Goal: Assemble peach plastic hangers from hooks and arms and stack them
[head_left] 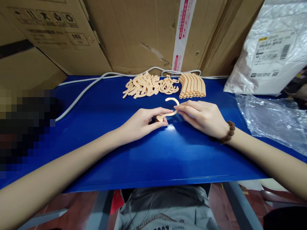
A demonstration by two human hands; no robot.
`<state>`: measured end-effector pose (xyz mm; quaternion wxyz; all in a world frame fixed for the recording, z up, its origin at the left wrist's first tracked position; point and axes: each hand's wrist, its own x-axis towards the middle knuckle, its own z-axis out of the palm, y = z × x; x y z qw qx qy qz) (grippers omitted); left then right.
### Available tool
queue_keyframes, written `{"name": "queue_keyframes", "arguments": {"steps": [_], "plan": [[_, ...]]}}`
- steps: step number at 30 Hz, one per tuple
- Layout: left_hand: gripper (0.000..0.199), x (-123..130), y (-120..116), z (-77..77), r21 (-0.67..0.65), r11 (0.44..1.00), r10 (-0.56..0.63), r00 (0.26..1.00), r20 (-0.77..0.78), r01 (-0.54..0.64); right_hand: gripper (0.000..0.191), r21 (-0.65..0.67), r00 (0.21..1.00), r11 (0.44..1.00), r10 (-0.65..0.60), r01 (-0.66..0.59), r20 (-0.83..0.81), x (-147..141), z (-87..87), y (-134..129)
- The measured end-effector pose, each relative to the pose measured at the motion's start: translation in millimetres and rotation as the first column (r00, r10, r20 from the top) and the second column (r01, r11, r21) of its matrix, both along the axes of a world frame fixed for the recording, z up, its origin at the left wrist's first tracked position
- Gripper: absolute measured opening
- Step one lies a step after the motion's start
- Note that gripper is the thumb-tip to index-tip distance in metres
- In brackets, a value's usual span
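A cream-coloured S-shaped hook [177, 101] with a round flat end is held between both hands just above the blue tabletop. My left hand [141, 124] grips its round end between thumb and fingers. With its fingertips, my right hand [203, 115] pinches the hook near the middle of its curve. Beyond the hands lies a loose pile of flat, curvy cream pieces [145, 84]. Beside that pile is a smaller heap of thin hooks [168, 85]. To its right, several curved hollow cream pieces [192, 85] stand side by side in a neat row.
Behind the blue table [153, 159] stand large cardboard boxes [144, 35]. A white cable [81, 95] runs along the back and left. At the right are a white padded parcel [266, 54] and a clear plastic bag [271, 119]. Pixelated blocks hide the far left.
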<state>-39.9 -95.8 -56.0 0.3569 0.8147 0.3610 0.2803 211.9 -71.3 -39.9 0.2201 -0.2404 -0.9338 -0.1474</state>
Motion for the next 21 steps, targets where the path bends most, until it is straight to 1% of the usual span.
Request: {"name": "queue_keyframes", "arguments": {"steps": [2, 4, 8, 12, 14, 17, 19, 21], "plan": [[0.043, -0.5, -0.6, 0.0, 0.041, 0.999, -0.015, 1.000, -0.012, 0.015, 0.030, -0.118, 0.999, 0.993, 0.013, -0.017, -0.031, -0.4, -2.7, 2.6], [0.043, -1.4, -0.5, -0.2, 0.076, 0.997, -0.026, 0.999, -0.029, 0.028, 0.036, -0.199, 0.998, 0.979, 0.035, -0.043, -0.044, -0.6, -5.1, 5.0], [0.032, -2.4, -0.2, 0.3, 0.140, 0.989, -0.048, 0.996, -0.072, 0.058, 0.043, -0.280, 0.998, 0.958, 0.056, -0.064, -0.037, -0.8, -7.0, 6.7], [0.031, -2.0, -0.8, 1.1, 0.179, 0.981, -0.058, 0.996, -0.068, 0.070, 0.043, -0.306, 0.998, 0.951, 0.035, -0.047, -0.046, -1.1, -3.2, 7.4], [0.031, -1.9, -0.7, 1.2, 0.180, 0.982, -0.052, 0.997, -0.057, 0.061, 0.039, -0.275, 0.996, 0.962, -0.032, 0.006, -0.089, 1.1, 0.9, 10.8], [0.030, -1.7, 0.0, 1.2, 0.187, 0.981, -0.040, 0.999, -0.032, 0.045, 0.034, -0.193, 0.965, 0.968, -0.195, 0.161, -0.176, 9.9, 6.8, 22.5], [0.029, -1.5, 0.4, 1.3, 0.198, 0.980, -0.033, 0.999, -0.023, 0.037, 0.034, -0.170, 0.934, 0.948, -0.299, 0.269, -0.193, 19.1, 8.1, 33.7], [0.029, -1.4, 0.3, 1.5, 0.207, 0.978, -0.027, 0.999, -0.019, 0.030, 0.041, -0.180, 0.916, 0.921, -0.372, 0.345, -0.151, 29.0, 6.0, 45.1]]}}
